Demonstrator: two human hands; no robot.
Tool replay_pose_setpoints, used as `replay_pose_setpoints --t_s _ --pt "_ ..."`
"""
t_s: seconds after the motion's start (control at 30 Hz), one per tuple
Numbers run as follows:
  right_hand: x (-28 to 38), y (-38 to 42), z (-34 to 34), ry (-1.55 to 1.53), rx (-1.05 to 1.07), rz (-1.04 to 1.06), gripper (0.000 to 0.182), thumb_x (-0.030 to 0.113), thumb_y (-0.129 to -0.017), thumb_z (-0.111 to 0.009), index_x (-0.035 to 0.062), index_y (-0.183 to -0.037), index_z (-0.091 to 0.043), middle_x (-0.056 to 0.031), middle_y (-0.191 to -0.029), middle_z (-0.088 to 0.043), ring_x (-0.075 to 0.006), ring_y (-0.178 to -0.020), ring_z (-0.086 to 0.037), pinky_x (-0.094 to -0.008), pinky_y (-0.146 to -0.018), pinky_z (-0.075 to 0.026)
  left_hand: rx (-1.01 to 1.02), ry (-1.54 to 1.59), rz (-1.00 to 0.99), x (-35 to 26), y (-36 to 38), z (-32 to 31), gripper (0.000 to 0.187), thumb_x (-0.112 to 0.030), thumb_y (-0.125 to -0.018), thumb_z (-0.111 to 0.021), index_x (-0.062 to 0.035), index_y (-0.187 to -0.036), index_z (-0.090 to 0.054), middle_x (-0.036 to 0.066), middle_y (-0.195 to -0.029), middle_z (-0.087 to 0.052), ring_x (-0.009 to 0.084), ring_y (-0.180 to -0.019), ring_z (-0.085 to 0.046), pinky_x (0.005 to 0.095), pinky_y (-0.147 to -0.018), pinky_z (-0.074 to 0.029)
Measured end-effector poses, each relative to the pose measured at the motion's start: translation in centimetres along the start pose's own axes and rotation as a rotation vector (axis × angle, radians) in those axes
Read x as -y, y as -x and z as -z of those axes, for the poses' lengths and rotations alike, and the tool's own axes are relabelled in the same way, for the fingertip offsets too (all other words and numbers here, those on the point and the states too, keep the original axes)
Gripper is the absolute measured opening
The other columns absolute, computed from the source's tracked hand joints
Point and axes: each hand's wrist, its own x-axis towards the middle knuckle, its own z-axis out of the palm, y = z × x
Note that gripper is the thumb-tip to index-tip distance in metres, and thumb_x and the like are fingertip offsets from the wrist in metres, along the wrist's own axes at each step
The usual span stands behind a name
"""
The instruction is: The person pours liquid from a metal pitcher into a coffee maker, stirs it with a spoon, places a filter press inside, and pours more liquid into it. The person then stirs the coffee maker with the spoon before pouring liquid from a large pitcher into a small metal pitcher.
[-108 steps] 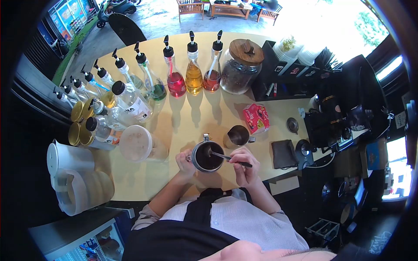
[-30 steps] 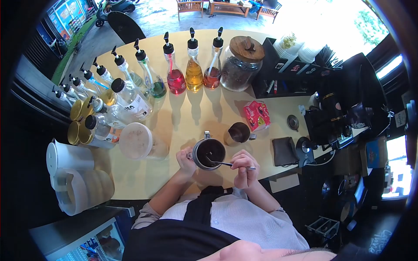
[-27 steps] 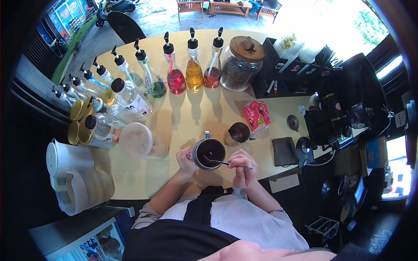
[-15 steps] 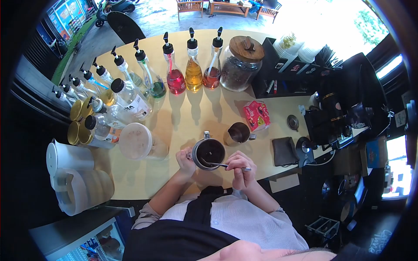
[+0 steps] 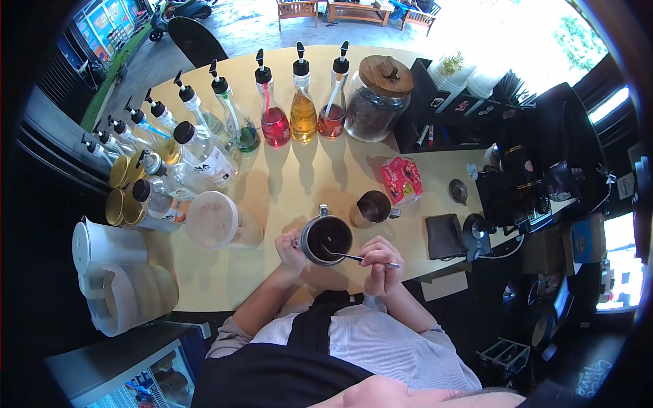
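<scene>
A metal cup [image 5: 326,240] with dark contents stands upright near the front of the counter. My left hand [image 5: 291,251] is closed on the handle at its left side. In my right hand [image 5: 381,264], just right of the cup, is a metal spoon [image 5: 350,257], pinched by its handle; the spoon's far end dips inside the cup. Behind and to the right stands a second metal jug [image 5: 373,207], which neither hand touches. A round tub with a pale lid [image 5: 211,219] is left of my left hand.
Pump bottles [image 5: 275,126] line the back and left of the wooden counter [image 5: 286,197]. A wooden-lidded jar [image 5: 378,102] and a pink packet [image 5: 402,180] stand further back. White pitchers [image 5: 132,292] are at the left, a coffee machine [image 5: 520,183] at the right.
My right hand has shifted slightly to the right with the spoon, whose tip is still in the cup. My left hand and the cup look unmoved.
</scene>
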Motion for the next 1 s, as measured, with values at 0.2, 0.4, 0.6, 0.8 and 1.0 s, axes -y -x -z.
replay_pose_setpoints --t_s 0.2,0.4,0.6,0.8,1.0 --pt "0.2 -0.3 -0.3 -0.022 0.050 0.003 0.029 0.025 -0.097 -0.040 0.0023 -0.083 -0.051 -0.0114 -0.065 -0.056 -0.0214 -0.055 -0.053 -0.0309 -0.049 -0.042 0.004 0.000 -0.003 -0.6 -0.2 -0.4 0.046 -0.030 -0.096 -0.037 -0.0113 -0.056 -0.023 -0.002 -0.053 -0.026 0.0091 -0.051 -0.027 0.0273 -0.048 -0.022" --pt "0.3 -0.7 0.2 -0.014 0.049 -0.075 0.014 0.012 -0.092 -0.049 0.0005 -0.086 -0.055 -0.0091 -0.069 -0.061 -0.0210 -0.058 -0.056 -0.0303 -0.052 -0.045 0.002 -0.033 -0.028 -0.5 -0.2 -0.4 0.046 -0.030 -0.096 -0.035 -0.0110 -0.056 -0.023 -0.002 -0.052 -0.026 0.0088 -0.050 -0.027 0.0268 -0.047 -0.021" --pt "0.7 -1.8 0.4 0.058 0.080 -0.179 0.015 0.006 -0.080 -0.070 -0.0007 -0.089 -0.060 -0.0095 -0.073 -0.067 -0.0186 -0.061 -0.062 -0.0265 -0.053 -0.048 0.008 -0.046 -0.045 -0.4 -0.2 -0.3 0.047 -0.028 -0.096 -0.035 -0.0107 -0.054 -0.026 -0.002 -0.051 -0.028 0.0084 -0.050 -0.027 0.0264 -0.047 -0.021" --pt "0.4 -1.8 0.7 0.161 -0.022 -0.155 0.018 0.005 -0.075 -0.074 -0.0006 -0.085 -0.061 -0.0098 -0.070 -0.066 -0.0193 -0.059 -0.063 -0.0255 -0.051 -0.048 -0.031 -0.005 -0.003 0.8 0.1 0.4 0.047 -0.028 -0.096 -0.035 -0.0108 -0.053 -0.025 -0.002 -0.049 -0.027 0.0086 -0.048 -0.027 0.0267 -0.046 -0.021" --pt "-0.2 -1.2 1.2 0.227 -0.062 -0.092 0.019 0.015 -0.088 -0.063 -0.0026 -0.083 -0.057 -0.0098 -0.064 -0.064 -0.0199 -0.057 -0.063 -0.0261 -0.050 -0.048 -0.002 -0.054 -0.050 -0.7 -0.4 -0.7 0.049 -0.031 -0.096 -0.035 -0.0108 -0.052 -0.025 -0.002 -0.049 -0.026 0.0084 -0.048 -0.026 0.0265 -0.045 -0.020"
